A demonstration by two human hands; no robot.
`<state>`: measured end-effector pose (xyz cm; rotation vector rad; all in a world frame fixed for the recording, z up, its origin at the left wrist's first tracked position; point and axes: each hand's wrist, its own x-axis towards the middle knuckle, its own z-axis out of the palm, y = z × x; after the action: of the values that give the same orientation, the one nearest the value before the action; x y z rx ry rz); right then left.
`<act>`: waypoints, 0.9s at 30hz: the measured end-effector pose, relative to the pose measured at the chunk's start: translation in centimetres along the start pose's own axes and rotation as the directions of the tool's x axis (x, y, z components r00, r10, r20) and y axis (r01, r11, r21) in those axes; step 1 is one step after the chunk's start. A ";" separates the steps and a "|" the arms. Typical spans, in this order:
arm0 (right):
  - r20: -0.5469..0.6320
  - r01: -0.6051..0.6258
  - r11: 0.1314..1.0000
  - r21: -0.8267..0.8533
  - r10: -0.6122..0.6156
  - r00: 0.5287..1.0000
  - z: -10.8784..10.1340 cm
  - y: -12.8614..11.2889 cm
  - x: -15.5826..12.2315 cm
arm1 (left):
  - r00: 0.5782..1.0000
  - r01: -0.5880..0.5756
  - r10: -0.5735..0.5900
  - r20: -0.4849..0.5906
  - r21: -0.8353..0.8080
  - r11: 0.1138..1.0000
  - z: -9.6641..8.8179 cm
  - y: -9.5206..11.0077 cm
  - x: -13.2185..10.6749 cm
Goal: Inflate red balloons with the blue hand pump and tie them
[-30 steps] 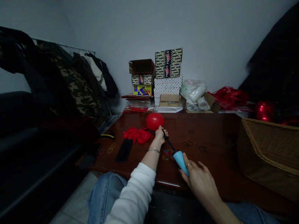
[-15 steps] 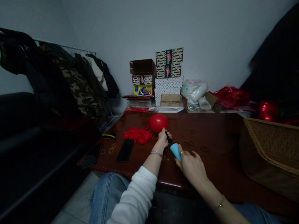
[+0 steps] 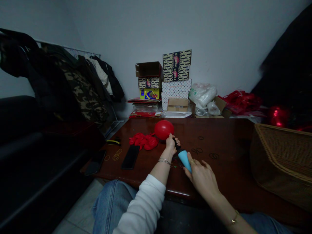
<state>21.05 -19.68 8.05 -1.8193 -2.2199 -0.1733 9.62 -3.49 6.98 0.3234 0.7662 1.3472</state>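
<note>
An inflated red balloon [image 3: 164, 130] sits above the middle of the table, at the tip of a hand balloon pump [image 3: 184, 159] with a light blue body and a black front end. My left hand [image 3: 172, 143] is closed around the pump's black end, right by the balloon's neck; the neck itself is hidden by the fingers. Gripping the blue body from behind is my right hand [image 3: 202, 175], thumb and forefinger around it and the other fingers looser. Left of the balloon lies a pile of flat red balloons [image 3: 143, 141].
Two dark phones [image 3: 131, 157] and rubber bands [image 3: 117, 155] lie to the left on the brown table [image 3: 229, 143]. Black bands [image 3: 214, 156] are on the right, beside a wicker basket [image 3: 273, 162]. Stacked boxes [image 3: 176, 89] stand along the wall.
The balloon has shifted slightly left and down. My left hand has moved a touch right, and my right hand a little down and right. Both keep their hold on the pump.
</note>
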 end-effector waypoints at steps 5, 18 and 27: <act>-0.022 0.013 1.000 0.021 -0.012 1.000 0.4 0.9 -2.1 | 1.000 -0.029 0.028 -0.004 -0.038 0.999 -0.6 0.7 0.7; 0.008 0.012 0.999 0.040 -0.013 1.000 -0.2 0.9 -2.4 | 1.000 -0.017 0.017 -0.003 -0.079 0.997 -0.8 1.2 0.7; 0.038 -0.003 1.000 0.001 0.003 0.999 -0.3 -0.2 1.6 | 1.000 0.020 -0.019 0.016 -0.046 0.999 -0.3 0.0 0.0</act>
<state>20.59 -18.29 8.84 -1.8402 -2.2421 -0.1381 9.45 -3.54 6.75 0.2887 0.7222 1.3406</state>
